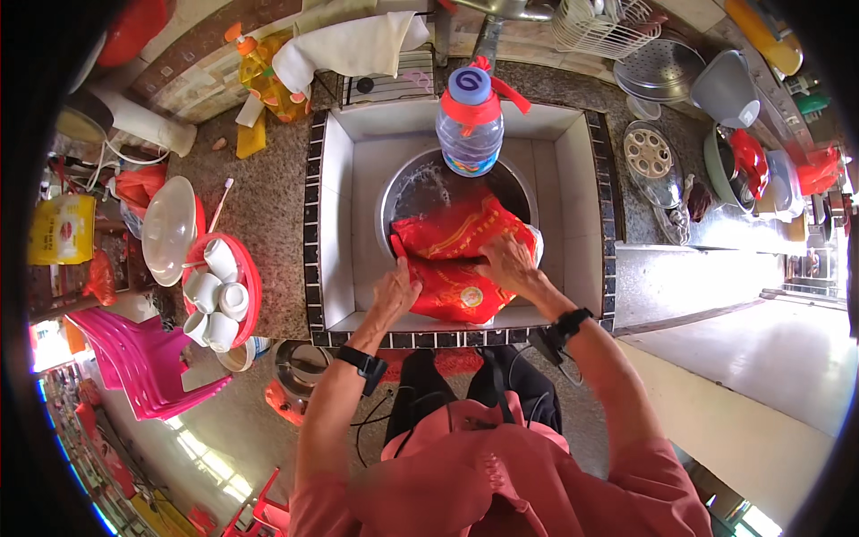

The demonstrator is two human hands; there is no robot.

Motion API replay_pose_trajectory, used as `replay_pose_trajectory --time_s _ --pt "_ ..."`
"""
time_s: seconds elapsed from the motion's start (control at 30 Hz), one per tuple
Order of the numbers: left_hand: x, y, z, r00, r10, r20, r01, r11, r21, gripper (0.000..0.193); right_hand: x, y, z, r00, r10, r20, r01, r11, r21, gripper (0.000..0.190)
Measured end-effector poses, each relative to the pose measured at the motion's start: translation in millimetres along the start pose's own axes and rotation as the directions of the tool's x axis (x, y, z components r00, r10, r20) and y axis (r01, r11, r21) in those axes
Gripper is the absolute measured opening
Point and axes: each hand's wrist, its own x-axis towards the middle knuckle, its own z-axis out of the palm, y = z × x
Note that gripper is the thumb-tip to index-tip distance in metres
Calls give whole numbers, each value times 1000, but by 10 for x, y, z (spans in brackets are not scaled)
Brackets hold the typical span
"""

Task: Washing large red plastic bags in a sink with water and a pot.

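A red plastic bag with yellow printing lies folded over the near part of a round metal basin in the tiled sink. My left hand grips the bag's left edge. At its right side my right hand holds the bag with bent fingers, partly hiding the fold beneath. Behind the bag, water shows in the basin. A clear plastic bottle with a purple-blue top and red plastic tied about its neck hangs over the basin's far side.
Left of the sink, a red basin holds several white cups. A yellow soap bottle and a yellow sponge stand behind. To the right are a lidded glass dish and a green basin. Black-and-white tiles edge the sink.
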Motion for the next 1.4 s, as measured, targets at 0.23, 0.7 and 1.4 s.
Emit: replay_pose_trajectory --time_s 0.23,0.7,1.4 --pt "181 -104 -155 974 -65 -218 44 994 -102 13 244 72 -366 992 121 38 -97 918 -385 36" --pt "275 290 -1065 924 -37 -380 -123 914 -387 23 -76 238 -382 951 309 10 -306 936 175 57" --pt "163 -198 -1655 927 -311 -209 -12 533 -846 30 -173 83 -769 869 476 -139 68 163 984 35"
